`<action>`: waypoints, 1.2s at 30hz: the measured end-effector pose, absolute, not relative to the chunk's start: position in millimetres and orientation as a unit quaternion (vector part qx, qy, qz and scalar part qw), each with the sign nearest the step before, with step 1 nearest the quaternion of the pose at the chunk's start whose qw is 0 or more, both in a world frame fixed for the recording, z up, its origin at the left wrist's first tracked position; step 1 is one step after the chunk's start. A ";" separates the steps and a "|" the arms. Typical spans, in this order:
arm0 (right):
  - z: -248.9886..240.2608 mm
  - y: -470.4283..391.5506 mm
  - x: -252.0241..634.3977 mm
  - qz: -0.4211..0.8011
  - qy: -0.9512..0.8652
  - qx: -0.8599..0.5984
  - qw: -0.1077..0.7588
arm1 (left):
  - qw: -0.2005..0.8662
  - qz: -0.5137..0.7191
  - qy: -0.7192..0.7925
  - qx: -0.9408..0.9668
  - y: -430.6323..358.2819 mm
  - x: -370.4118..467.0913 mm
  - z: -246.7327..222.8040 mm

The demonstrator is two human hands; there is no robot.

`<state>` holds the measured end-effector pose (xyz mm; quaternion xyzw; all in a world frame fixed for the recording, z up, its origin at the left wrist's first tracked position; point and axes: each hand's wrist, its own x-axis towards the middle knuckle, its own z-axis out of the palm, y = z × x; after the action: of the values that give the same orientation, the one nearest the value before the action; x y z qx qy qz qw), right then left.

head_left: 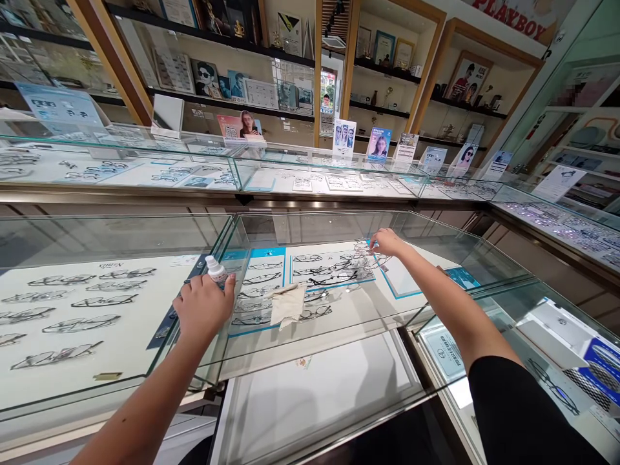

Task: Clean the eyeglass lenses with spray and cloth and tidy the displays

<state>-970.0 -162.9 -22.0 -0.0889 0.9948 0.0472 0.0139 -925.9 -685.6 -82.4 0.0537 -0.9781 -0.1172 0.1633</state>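
My left hand [203, 303] is over the glass edge of the counter, its fingers closed round a small white spray bottle [216, 268]. My right hand [386, 243] reaches inside the middle glass case, fingers pinched at a bunch of eyeglasses [361, 252] near the back; the exact piece between the fingertips is too small to make out. Rows of glasses [329, 274] lie on white and blue display boards in front of that hand. A beige cloth [287, 305] lies crumpled between my hands, at the case's front part.
Left of my left hand, another glass case [145, 381] holds several glasses [80, 323]. An open white drawer [320, 400] is below the middle case. On the right are a white and blue box [562, 332] and dark glasses [552, 387]. Display cabinets line the back.
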 end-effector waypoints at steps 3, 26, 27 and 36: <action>-19.7 -159.7 -968.2 0.051 0.995 -0.082 0.019 | 0.159 -0.123 -0.978 0.054 -685.8 -925.5 -81.8; -10.3 -148.9 -916.2 0.022 0.997 -0.079 -0.008 | 0.168 -0.116 -0.978 0.050 -687.0 -928.3 -86.4; -9.2 -147.3 -915.4 0.024 0.997 -0.070 -0.013 | 0.169 -0.113 -0.978 0.049 -686.8 -928.0 -86.3; -6.6 -221.0 -898.8 -0.057 0.972 -0.210 -0.085 | 0.181 -0.132 -0.973 0.061 -684.0 -926.1 -87.0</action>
<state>-898.8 -221.0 -6.6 -0.2097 0.9724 -0.0567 -0.0851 -926.1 -684.0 -87.0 0.0606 -0.9726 -0.1323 0.1813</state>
